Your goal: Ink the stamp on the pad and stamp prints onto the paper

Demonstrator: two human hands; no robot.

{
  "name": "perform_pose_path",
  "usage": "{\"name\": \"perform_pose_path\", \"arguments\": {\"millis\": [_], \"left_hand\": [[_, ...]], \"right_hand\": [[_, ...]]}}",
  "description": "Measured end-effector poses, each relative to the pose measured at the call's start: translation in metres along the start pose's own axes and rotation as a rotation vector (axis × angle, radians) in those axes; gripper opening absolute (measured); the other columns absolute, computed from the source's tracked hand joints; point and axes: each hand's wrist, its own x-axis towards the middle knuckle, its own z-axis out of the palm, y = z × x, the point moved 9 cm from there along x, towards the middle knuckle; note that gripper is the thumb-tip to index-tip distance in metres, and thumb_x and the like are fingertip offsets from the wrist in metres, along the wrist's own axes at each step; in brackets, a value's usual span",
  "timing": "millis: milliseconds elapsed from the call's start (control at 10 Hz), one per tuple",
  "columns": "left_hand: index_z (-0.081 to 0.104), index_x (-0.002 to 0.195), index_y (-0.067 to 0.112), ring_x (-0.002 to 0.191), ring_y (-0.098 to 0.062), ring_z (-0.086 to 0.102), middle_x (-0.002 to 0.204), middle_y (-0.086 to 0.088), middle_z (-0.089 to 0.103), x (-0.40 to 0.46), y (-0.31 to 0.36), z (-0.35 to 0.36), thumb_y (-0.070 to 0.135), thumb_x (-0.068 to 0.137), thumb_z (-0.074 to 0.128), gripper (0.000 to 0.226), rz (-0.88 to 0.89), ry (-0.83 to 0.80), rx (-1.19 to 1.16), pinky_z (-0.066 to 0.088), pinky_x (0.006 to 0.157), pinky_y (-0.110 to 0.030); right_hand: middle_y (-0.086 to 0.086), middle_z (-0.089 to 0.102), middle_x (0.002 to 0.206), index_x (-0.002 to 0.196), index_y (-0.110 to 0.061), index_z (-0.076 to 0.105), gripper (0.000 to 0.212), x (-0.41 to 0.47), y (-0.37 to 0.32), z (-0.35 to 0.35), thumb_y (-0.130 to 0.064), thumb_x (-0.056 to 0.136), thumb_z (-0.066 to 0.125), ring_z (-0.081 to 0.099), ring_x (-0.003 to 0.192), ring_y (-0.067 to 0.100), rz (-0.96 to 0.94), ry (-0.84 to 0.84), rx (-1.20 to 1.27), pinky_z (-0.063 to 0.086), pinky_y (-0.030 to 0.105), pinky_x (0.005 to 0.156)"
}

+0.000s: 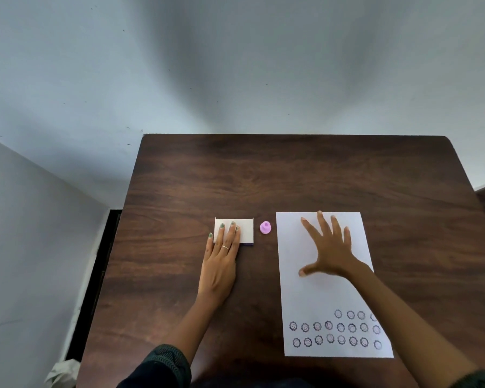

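I see the stamp (265, 227), small and pink, standing alone on the table (291, 169), with no hand on it. At its 9 o'clock, just beside it, lies the pad (245, 229), its white lid closed, a dark edge showing along the near side. At the stamp's 3 o'clock, also just beside it, begins the paper (319, 298), a white sheet lying flat and reaching toward 5 o'clock. Its near end carries rows of round dark prints (335, 330); the far half is blank.

Nothing stands between the stamp and either hand. I see only bare wood around them, and a pale wall (235, 65) beyond the table at 12 o'clock. At the lower left, off the table, lies a crumpled pale scrap (63, 372).

My left hand (220, 261) lies flat, palm down, fingers pressed together, their tips resting on the pad's lid; a thin ring (225, 247) sits on one finger. My right hand (329, 249) is over the blank part of the paper, palm down, fingers spread wide, thumb out toward 8 o'clock. It looks slightly blurred, and I cannot tell whether it touches the sheet. Both forearms come in from 6 o'clock, with dark sleeves (163, 365) at the bottom edge.
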Motion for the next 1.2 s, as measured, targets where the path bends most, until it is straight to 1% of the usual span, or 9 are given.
{"name": "perform_pose_path", "arguments": {"millis": [100,200,300,500,800,900,1000,1100,1200], "left_hand": [[0.025,0.147,0.007,0.142,-0.029,0.02,0.154,-0.007,0.022,-0.008,0.009,0.003,0.014,0.091,0.03,0.056,-0.021,-0.011,0.007,0.001,0.116,-0.038],[0.023,0.148,0.009,0.143,-0.027,0.017,0.155,-0.006,0.019,-0.013,0.013,0.003,0.022,0.092,0.032,0.058,-0.035,-0.027,0.021,0.002,0.116,-0.037],[0.022,0.148,0.01,0.143,-0.027,0.017,0.155,-0.006,0.019,-0.014,0.014,0.004,0.023,0.092,0.032,0.058,-0.035,-0.036,0.037,0.002,0.116,-0.037],[0.025,0.147,0.01,0.142,-0.026,0.024,0.154,-0.006,0.026,-0.015,0.014,0.006,0.026,0.092,0.03,0.057,-0.052,-0.089,0.043,0.02,0.115,-0.044],[0.023,0.147,0.01,0.141,-0.027,0.024,0.153,-0.006,0.024,-0.015,0.017,0.005,0.025,0.093,0.027,0.057,-0.041,-0.083,0.047,0.017,0.115,-0.044],[0.021,0.147,0.008,0.142,-0.027,0.024,0.153,-0.005,0.018,-0.014,0.02,0.003,0.021,0.09,0.029,0.059,-0.034,-0.065,0.047,0.013,0.117,-0.043],[0.022,0.147,0.006,0.142,-0.027,0.023,0.154,-0.01,0.023,-0.011,0.026,-0.004,0.02,0.089,0.029,0.06,-0.056,-0.053,0.014,0.008,0.118,-0.04],[0.021,0.148,0.006,0.144,-0.026,0.018,0.155,-0.01,0.021,-0.004,0.035,-0.015,0.022,0.09,0.027,0.06,-0.031,-0.013,-0.011,0.004,0.119,-0.039],[0.019,0.148,0.008,0.145,-0.024,0.013,0.157,-0.008,0.018,0.008,0.044,-0.029,0.024,0.091,0.027,0.06,-0.044,0.033,-0.056,0.009,0.118,-0.04]], "right_hand": [[-0.001,-0.037,0.144,0.139,-0.036,-0.02,0.128,-0.006,-0.001,0.014,-0.074,0.052,0.065,-0.026,0.138,0.034,0.003,0.002,0.022,-0.011,0.058,0.11],[0.004,-0.03,0.152,0.139,-0.035,-0.02,0.128,-0.003,-0.001,0.021,-0.075,0.052,0.065,-0.026,0.138,0.033,0.019,-0.014,0.057,-0.009,0.058,0.11],[0.005,-0.028,0.152,0.14,-0.035,-0.019,0.128,0.001,-0.001,0.022,-0.073,0.052,0.066,-0.026,0.138,0.033,0.024,-0.031,0.086,-0.007,0.059,0.11],[0.006,-0.027,0.153,0.141,-0.034,-0.017,0.128,0.005,-0.003,0.02,-0.071,0.053,0.068,-0.026,0.138,0.033,0.007,-0.021,0.104,-0.006,0.06,0.11],[0.006,-0.026,0.153,0.141,-0.034,-0.015,0.126,0.005,-0.002,0.019,-0.072,0.053,0.067,-0.024,0.139,0.033,-0.012,-0.004,0.112,-0.006,0.058,0.111],[0.005,-0.019,0.155,0.143,-0.032,-0.009,0.12,0.002,-0.003,0.011,-0.081,0.054,0.054,-0.017,0.141,0.031,-0.021,0.099,0.114,-0.006,0.055,0.112],[0.006,-0.002,0.157,0.145,-0.027,0.008,0.098,-0.005,-0.001,-0.006,-0.078,0.066,0.034,-0.003,0.144,0.03,0.006,0.305,0.189,-0.001,0.051,0.114],[0.01,0.014,0.156,0.143,-0.02,0.023,0.086,-0.013,-0.003,-0.017,-0.071,0.074,0.026,0.011,0.142,0.034,-0.001,0.462,0.251,0.006,0.051,0.114],[0.015,0.025,0.152,0.14,-0.015,0.031,0.076,-0.015,-0.007,-0.019,-0.063,0.08,0.026,0.023,0.139,0.038,-0.015,0.545,0.232,0.015,0.053,0.112]]}}
